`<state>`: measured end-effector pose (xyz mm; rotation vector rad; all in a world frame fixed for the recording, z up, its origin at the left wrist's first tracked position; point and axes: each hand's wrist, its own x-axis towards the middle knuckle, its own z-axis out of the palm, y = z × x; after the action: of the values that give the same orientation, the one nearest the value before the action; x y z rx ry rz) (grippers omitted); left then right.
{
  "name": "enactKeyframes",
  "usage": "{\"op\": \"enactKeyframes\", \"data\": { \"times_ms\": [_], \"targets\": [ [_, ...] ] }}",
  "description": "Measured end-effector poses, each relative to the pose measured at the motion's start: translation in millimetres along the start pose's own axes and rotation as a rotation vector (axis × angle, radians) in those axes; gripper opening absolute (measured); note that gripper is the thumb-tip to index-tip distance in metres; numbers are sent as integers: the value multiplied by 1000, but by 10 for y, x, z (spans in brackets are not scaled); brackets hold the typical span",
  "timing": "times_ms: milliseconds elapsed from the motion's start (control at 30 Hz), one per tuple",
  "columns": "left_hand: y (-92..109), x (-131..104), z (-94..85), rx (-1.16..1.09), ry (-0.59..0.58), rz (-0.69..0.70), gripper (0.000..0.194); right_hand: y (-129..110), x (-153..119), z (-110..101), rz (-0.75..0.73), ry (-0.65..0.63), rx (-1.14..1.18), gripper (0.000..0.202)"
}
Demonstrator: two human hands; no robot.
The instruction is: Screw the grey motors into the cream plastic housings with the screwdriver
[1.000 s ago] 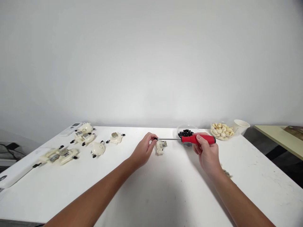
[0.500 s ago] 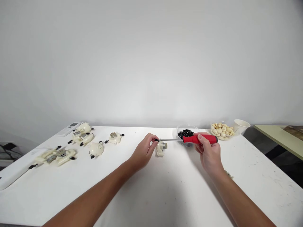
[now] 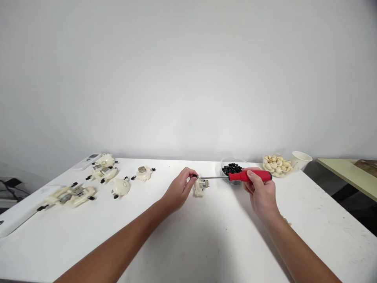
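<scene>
Arms (image 3: 129,237) outstretched, the left hand (image 3: 178,189) pinches a cream part (image 3: 199,188), the right hand (image 3: 263,195) grips a level screwdriver (image 3: 240,176)

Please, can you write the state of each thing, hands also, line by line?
Cream part: held by left hand
Left hand: pinching
Right hand: gripping red screwdriver
Red screwdriver: roughly level, shaft reaching the cream part
Clear bowl: uncovered, containing black pieces
Clear container: full of pale pieces
White cup: mouth up, contents hidden
Remote: lying flat, power unclear
</scene>
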<state>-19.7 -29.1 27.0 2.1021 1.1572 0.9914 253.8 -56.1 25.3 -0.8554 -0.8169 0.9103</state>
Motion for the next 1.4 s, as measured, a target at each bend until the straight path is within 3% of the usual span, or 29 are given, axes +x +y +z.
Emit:
{"op": "enactKeyframes", "data": {
  "times_ms": [433,733,1400],
  "targets": [
    [-3,3,12,-5,16,13,23,19,3,-4,7,5,-15,33],
    [-42,17,32,-145,31,-125,25,39,9,1,37,21,-24,35],
    [-9,22,71,-198,78,-161,28,67,1,22,65,35,-54,36]
  ]
}}
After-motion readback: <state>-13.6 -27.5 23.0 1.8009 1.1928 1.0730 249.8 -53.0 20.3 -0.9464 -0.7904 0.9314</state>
